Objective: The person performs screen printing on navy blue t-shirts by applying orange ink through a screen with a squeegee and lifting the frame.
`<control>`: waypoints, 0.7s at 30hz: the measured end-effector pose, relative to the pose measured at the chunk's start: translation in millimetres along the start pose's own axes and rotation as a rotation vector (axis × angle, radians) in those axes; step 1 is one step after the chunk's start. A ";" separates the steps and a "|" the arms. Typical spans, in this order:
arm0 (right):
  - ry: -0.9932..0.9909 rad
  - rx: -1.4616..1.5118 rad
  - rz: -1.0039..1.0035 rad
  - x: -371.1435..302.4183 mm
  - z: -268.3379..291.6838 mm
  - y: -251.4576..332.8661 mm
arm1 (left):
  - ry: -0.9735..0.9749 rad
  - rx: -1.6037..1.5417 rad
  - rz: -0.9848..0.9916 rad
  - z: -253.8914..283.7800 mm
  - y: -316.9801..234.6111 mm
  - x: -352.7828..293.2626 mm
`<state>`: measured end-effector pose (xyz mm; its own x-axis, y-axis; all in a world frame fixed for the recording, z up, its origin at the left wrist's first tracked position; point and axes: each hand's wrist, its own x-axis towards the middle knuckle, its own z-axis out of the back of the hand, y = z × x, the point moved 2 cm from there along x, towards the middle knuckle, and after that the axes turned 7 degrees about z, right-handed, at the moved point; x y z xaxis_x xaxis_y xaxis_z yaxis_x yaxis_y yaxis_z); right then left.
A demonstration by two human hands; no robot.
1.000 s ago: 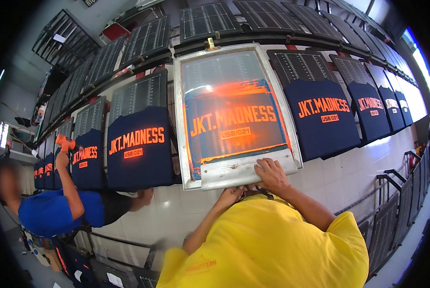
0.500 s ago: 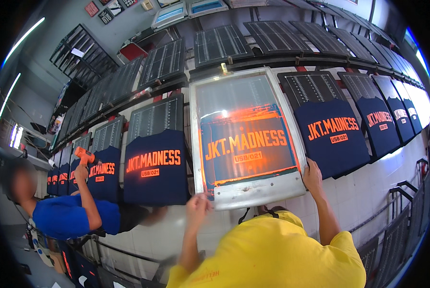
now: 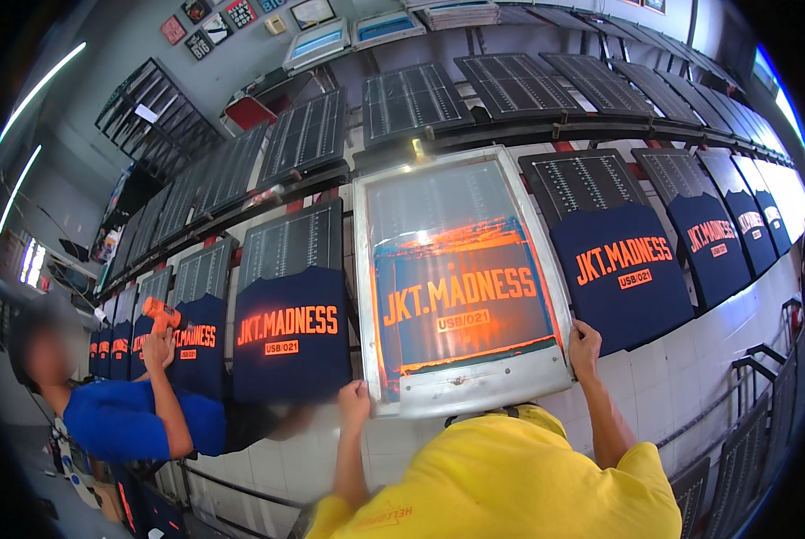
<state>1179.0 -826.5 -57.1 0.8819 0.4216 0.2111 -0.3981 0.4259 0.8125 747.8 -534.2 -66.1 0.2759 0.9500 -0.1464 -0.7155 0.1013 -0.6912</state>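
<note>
A metal-edged printing screen [image 3: 474, 393] lies over a dark navy shirt in front of me. Orange ink is smeared across its mesh, and orange lettering shows through. My left hand [image 3: 355, 401] is closed at the near left corner of the screen's frame, fingers pinched against its side. At the opposite side, my right hand [image 3: 586, 350] grips the frame's edge near the right corner. Navy shirts with orange lettering lie on boards either side: one left shirt [image 3: 292, 328] and one right shirt [image 3: 623, 269].
To the left, a person in a blue shirt [image 3: 119, 418] holds an orange gun-shaped tool [image 3: 160, 314] over a printed shirt. Behind the front row runs another row of dark boards [image 3: 411, 97]. Stacked screens [image 3: 389, 29] sit at the back. A black railing [image 3: 762, 359] stands at right.
My left hand has shifted outward from the screen's near corner to its left side edge. My right hand stays on the frame. The whole view has tilted up slightly.
</note>
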 end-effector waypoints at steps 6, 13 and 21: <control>-0.066 -0.039 0.069 -0.4 -6.5 -10.1 | 0.031 0.053 0.030 7.0 -20.3 -2.5; 0.035 -0.124 0.137 6.4 5.6 0.4 | 0.084 0.071 0.060 9.3 -17.5 7.9; 0.619 -0.455 0.752 -40.6 62.8 91.9 | 0.097 0.264 -0.549 21.9 -73.2 -67.3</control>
<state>1122.5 -854.7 43.1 0.1410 0.9775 0.1569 -0.9546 0.0923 0.2831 767.5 -599.1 9.9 0.6975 0.7084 0.1085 -0.5839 0.6495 -0.4871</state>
